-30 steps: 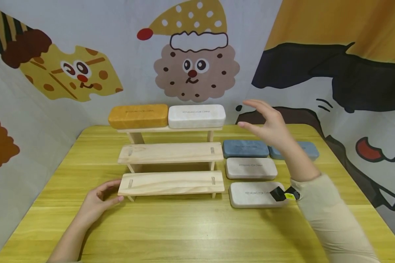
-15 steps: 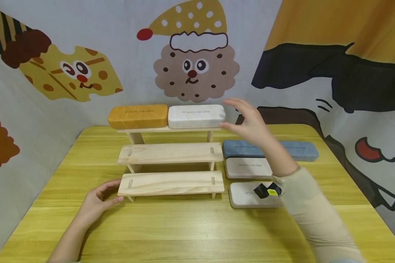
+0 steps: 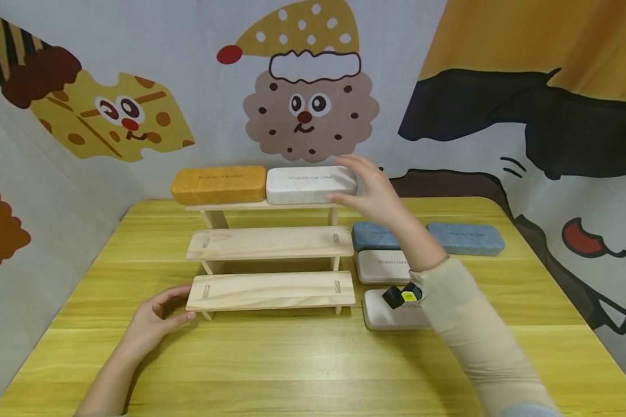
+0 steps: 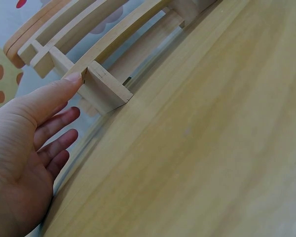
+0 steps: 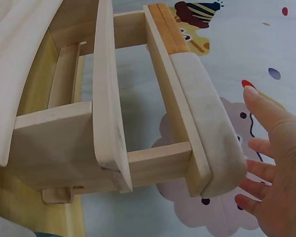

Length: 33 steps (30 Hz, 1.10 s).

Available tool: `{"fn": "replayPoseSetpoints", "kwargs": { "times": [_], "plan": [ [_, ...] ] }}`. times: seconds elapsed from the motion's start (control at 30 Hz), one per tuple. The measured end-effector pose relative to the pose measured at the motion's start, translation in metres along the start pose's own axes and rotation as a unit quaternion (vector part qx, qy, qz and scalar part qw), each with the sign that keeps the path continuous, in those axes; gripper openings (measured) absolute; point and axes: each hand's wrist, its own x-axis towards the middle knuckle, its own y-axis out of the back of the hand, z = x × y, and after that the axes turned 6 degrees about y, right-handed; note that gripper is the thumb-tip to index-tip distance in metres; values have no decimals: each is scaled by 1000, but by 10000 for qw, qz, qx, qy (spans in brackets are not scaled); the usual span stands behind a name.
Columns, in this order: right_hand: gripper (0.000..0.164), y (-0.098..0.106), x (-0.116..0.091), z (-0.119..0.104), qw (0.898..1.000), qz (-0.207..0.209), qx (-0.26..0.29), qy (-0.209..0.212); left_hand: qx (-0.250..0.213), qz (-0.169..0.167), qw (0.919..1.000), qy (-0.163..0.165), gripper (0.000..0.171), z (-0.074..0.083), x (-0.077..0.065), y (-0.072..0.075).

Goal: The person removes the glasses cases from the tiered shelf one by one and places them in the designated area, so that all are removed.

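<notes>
A three-tier wooden display stand [image 3: 271,289] stands on the table, its lower two shelves bare. On its top shelf an orange glasses case [image 3: 219,184] and a white glasses case [image 3: 302,185] sit end to end. My right hand [image 3: 370,194] is spread at the white case's right end, thumb in front and fingers above; in the right wrist view its fingers are apart, with a gap between thumb and case. My left hand [image 3: 153,318] rests by the bottom shelf's left end, thumb tip at its front corner and the other fingers loose [image 4: 59,145].
Right of the stand lie two blue glasses cases, the farther-right one [image 3: 466,238] fully visible. Nearer are two pale cases, one [image 3: 381,266] behind the other [image 3: 391,313], partly hidden by my right arm. A cartoon-printed cloth [image 3: 198,116] hangs behind the table.
My right hand has moved left, from above the blue cases to around the white case's right end. The left hand and stand have stayed put.
</notes>
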Motion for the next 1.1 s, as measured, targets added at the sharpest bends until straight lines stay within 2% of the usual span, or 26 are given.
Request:
{"fn": "replayPoseSetpoints", "kwargs": {
  "times": [0.63, 1.1],
  "plan": [
    [73, -18, 16, 14, 9994, -262, 7, -210, -33, 12, 10000, -64, 53, 1, 1, 1],
    [77, -22, 19, 8, 9976, -485, -397, -301, 57, -14, 10000, 26, 54, -1, 0, 0]
  ]
}}
